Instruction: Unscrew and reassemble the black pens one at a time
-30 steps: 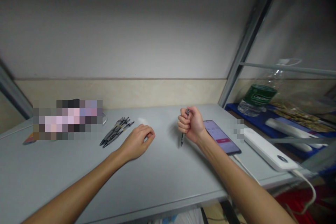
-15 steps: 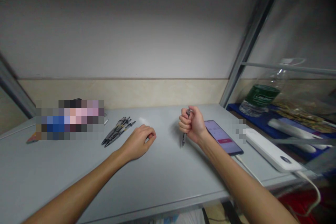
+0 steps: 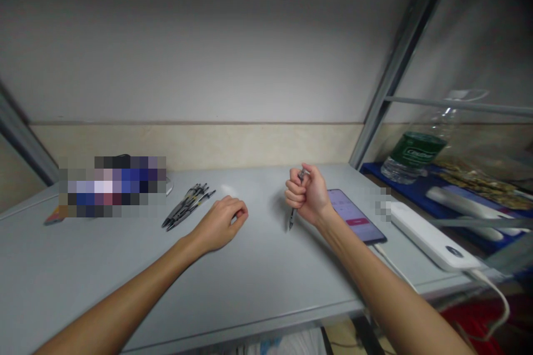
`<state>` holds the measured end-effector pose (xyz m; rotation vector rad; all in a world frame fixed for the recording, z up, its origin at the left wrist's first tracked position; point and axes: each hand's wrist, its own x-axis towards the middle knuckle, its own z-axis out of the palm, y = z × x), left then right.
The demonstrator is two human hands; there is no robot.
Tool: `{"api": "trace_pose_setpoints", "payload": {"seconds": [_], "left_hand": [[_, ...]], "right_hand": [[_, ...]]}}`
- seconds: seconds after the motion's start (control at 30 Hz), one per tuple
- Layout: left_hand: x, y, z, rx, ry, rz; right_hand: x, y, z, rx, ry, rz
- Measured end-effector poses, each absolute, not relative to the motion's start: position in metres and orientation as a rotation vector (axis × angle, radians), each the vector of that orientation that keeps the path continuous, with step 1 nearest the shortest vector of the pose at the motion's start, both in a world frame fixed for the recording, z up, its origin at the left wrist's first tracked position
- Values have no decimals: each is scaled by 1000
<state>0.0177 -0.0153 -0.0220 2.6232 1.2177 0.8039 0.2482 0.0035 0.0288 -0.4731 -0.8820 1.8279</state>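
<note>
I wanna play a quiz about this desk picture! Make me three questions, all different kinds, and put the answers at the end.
1. Pick one: what is the right hand holding?
A) a spoon
B) a pen
C) a cup

2. True or false: on the desk, the left hand is between the pile of pens and the right hand.

3. Fill in the missing colour: the clear bottle has a ____ label.

Key: 1. B; 2. True; 3. green
</note>
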Motion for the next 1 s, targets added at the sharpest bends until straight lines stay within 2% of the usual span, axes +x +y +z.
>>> {"api": "trace_pose_setpoints", "payload": {"seconds": [0.87,1.0], "left_hand": [[17,-16,-23,2641,1181,757],[16,-16,-22,2636,1181,750]], "right_hand": [[254,4,33,-516,-864,1761],[252,9,28,-678,-969,1563]]}}
